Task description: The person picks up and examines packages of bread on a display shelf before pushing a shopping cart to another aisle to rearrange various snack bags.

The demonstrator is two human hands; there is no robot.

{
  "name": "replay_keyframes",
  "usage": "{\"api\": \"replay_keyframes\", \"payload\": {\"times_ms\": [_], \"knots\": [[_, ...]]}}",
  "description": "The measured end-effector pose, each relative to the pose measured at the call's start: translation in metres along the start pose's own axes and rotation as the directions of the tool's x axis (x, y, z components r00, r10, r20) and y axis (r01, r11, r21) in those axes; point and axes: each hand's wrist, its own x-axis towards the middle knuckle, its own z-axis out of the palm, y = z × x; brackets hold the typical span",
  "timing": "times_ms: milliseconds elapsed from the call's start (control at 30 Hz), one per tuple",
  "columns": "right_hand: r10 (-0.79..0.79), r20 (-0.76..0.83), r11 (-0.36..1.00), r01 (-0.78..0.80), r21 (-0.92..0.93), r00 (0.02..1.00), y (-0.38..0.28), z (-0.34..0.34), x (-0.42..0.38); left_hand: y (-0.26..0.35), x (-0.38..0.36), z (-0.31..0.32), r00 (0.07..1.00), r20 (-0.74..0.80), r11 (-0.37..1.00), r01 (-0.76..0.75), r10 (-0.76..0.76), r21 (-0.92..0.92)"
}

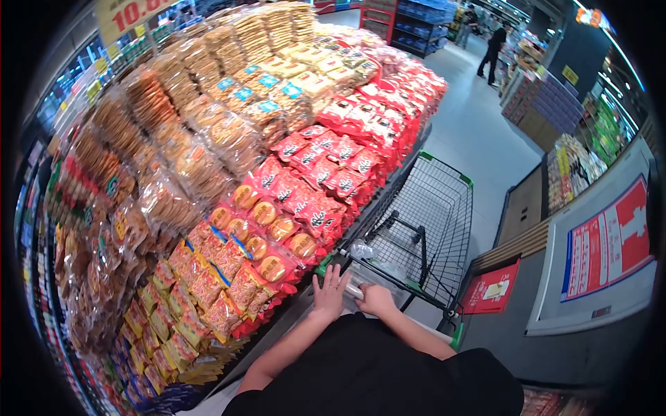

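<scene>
Resting at the lower middle of the frame, the cart handle lies under both hands, and the black wire shopping cart runs up and to the right from it. Its basket holds what looks like a clear plastic bag near the handle end; the rest of the basket shows only bare wire and floor through the mesh. The left hand lies flat on the handle with its fingers spread open and pointing up the frame, pressing rather than wrapping. The right hand sits just beside it, touching or nearly touching, its fingers curled shut over the bar. Left of the cart, and close against its side, a sloped display fills the left half of the frame: red snack packets nearest the cart, orange and yellow packs lower down, clear bags of biscuits higher and farther left. Right of the cart stands a grey counter with a red and white poster and a red sign low by the cart's corner. Ahead of the cart, toward the upper right, the grey aisle floor lies open, with a person in dark clothes well apart at the far end
</scene>
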Motion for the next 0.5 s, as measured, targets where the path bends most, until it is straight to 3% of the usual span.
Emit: {"api": "replay_keyframes", "payload": {"times_ms": [133,233,367,467,500], "knots": [[0.026,-0.066,0.991,-0.018,0.13,0.998,-0.002,-0.014,-0.01,0.002,0.0,-0.006,0.997,0.069,0.999,-0.025,0.023,0.032],[-0.04,-0.2,0.986,0.071,0.151,0.979,0.008,-0.011,-0.021,0.011,-0.002,-0.013,0.994,0.102,0.991,0.037,-0.05,0.129],[0.111,-0.14,0.97,-0.077,0.229,0.984,0.027,-0.012,-0.04,0.015,0.001,-0.006,0.995,0.097,0.985,0.017,-0.034,0.174],[0.162,-0.294,0.961,-0.083,0.266,0.942,0.058,-0.002,-0.059,0.016,0.006,-0.005,0.993,0.121,0.987,-0.016,-0.003,0.161],[0.21,-0.336,0.953,-0.116,0.28,0.918,0.069,-0.002,-0.069,0.014,0.005,0.002,0.996,-0.05,0.983,-0.069,0.079,0.169]]}}
